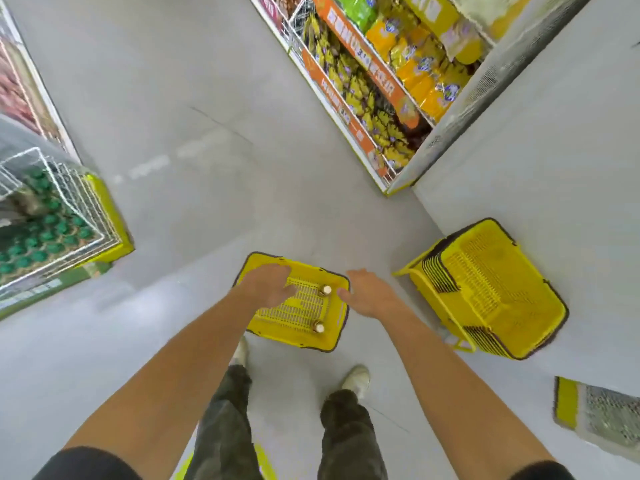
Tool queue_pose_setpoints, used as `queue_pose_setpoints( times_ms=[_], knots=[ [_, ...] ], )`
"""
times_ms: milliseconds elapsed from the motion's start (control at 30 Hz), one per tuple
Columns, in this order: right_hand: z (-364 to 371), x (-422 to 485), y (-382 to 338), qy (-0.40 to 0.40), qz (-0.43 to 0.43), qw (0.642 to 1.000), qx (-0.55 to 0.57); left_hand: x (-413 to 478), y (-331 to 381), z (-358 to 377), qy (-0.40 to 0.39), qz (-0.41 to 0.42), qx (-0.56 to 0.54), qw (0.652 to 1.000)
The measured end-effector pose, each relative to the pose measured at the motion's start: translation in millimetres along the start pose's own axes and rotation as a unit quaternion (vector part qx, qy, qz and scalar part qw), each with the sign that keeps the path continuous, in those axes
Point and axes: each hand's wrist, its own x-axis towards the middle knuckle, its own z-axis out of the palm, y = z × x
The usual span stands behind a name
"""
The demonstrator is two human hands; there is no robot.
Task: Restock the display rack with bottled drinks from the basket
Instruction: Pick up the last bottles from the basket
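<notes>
A yellow plastic basket (pixel 266 332) stands on the floor just ahead of my feet. Two bottles stand upright in it, seen from above by their gold caps: one (pixel 325 290) near the far right corner, one (pixel 319 327) nearer me. My left hand (pixel 268 284) hovers over the basket's far left part, fingers apart, holding nothing. My right hand (pixel 369 292) is at the basket's right rim, open, its fingertips close to the far bottle. The wire display rack (pixel 69 216) with several green-capped bottles stands at the left.
A stack of empty yellow baskets (pixel 485 289) sits on the floor to the right, against a white wall. A shelf unit of yellow snack bags (pixel 381 81) rises ahead on the right. Another yellow-edged fixture (pixel 595 414) is at lower right. My shoes flank the basket's near side.
</notes>
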Motion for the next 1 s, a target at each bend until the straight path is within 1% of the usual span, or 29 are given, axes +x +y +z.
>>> queue_pose_setpoints(
  times_ms=[133,267,367,467,600,733,833,1000],
  knots=[
    [-16,2,-1,-0.029,-0.056,0.994,-0.088,-20,24,28,0.025,-0.04,-0.071,0.996],
    [-28,12,-34,-0.06,-0.117,0.977,-0.17,-45,14,43,0.03,-0.097,-0.124,0.987],
    [-31,20,-68,-0.071,-0.179,0.958,-0.213,-69,-11,48,0.058,-0.157,-0.168,0.971],
    [-30,28,-96,-0.071,-0.239,0.936,-0.247,-88,-34,55,0.064,-0.213,-0.198,0.955],
    [-22,45,-115,-0.085,-0.307,0.901,-0.295,-96,-42,77,0.072,-0.28,-0.252,0.924],
    [-14,78,-101,-0.114,-0.363,0.867,-0.321,-70,-15,109,0.096,-0.324,-0.323,0.884],
    [0,116,-70,-0.146,-0.388,0.835,-0.363,-24,24,144,0.11,-0.362,-0.383,0.843],
    [44,181,7,-0.192,-0.373,0.814,-0.403,63,95,211,0.094,-0.352,-0.472,0.803]
  ],
)
